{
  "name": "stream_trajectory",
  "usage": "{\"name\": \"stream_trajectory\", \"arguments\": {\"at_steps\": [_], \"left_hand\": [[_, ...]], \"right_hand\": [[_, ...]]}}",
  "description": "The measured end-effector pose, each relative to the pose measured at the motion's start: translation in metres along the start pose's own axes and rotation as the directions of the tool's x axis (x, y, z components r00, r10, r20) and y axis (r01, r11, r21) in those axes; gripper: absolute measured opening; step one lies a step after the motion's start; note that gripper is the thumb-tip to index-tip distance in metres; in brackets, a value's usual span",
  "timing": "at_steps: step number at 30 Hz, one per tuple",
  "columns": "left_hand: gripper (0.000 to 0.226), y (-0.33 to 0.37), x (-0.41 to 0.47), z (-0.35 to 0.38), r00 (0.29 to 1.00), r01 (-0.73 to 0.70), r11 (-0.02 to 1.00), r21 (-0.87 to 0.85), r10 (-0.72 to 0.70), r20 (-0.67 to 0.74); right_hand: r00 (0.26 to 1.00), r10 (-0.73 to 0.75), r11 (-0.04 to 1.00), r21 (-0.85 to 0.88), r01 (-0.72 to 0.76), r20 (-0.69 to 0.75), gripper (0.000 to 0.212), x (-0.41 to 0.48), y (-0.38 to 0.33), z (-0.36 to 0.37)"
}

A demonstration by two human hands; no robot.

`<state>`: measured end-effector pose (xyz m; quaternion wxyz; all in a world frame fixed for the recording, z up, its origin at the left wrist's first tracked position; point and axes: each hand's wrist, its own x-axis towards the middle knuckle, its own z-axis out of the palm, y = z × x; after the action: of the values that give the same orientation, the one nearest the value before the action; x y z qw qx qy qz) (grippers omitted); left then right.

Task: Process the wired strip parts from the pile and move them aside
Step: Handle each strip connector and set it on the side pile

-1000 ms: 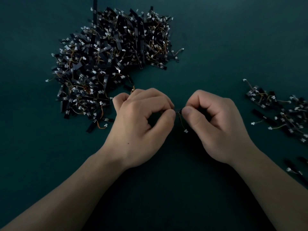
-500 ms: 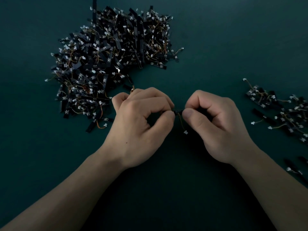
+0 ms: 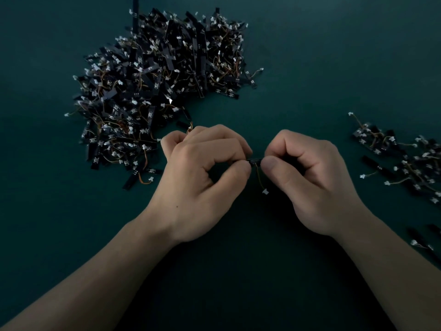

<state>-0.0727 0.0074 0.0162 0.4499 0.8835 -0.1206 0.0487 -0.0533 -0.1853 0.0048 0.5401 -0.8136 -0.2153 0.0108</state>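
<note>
A big pile [image 3: 152,91] of black strip parts with orange wires and white connectors lies at the upper left. My left hand [image 3: 205,177] and my right hand [image 3: 307,180] meet at the middle, both pinching one small black strip part [image 3: 254,160] between thumb and forefinger. An orange wire with a white connector [image 3: 265,191] hangs down from that strip. More wire ends stick out behind my left hand's fingers [image 3: 190,127]; what they belong to is hidden.
A smaller group of strip parts [image 3: 405,161] lies at the right edge, with a few more [image 3: 422,242] at the lower right. Everything rests on a dark green surface [image 3: 298,68].
The hands have drawn slightly apart, so a little more of the black strip shows between the thumbs. The piles have not moved.
</note>
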Motion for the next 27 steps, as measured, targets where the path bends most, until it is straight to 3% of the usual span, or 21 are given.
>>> {"name": "stream_trajectory", "arguments": {"at_steps": [21, 27], "left_hand": [[0.024, -0.0005, 0.0016, 0.0021, 1.000, 0.022, 1.000, 0.018, -0.022, -0.008], [0.023, 0.0001, 0.0033, 0.0025, 0.996, 0.006, 1.000, -0.003, -0.006, -0.086]], "right_hand": [[1.000, 0.024, 1.000, -0.011, -0.024, 0.010, 0.024, 0.0003, 0.0034, -0.0003], [0.983, 0.005, 0.997, -0.078, 0.010, 0.183, 0.045, 0.0012, 0.0036, -0.0012]]}}
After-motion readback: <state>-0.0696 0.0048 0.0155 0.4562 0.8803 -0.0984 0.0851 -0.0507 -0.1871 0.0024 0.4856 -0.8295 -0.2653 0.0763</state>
